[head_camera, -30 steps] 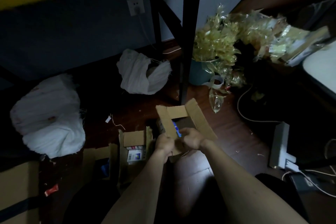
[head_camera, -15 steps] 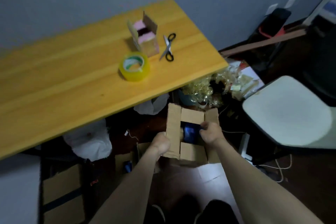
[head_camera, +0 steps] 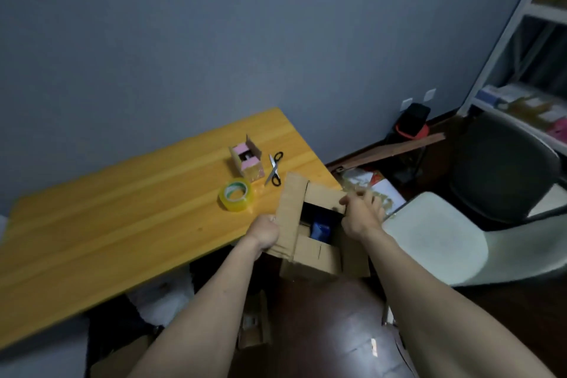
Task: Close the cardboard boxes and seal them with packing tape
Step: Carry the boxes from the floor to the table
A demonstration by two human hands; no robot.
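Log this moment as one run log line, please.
stage: carrying | left hand: grips cardboard box | right hand: grips far flap | flaps: open | tape roll, scissors: on table

The box (head_camera: 310,224) is rising from the floor, where it sat a second ago, to the worktop (head_camera: 122,224) edge beside the tape (head_camera: 235,198). The left hand (head_camera: 265,232) and right hand (head_camera: 360,215) are gripping its opposite sides, flaps standing open.
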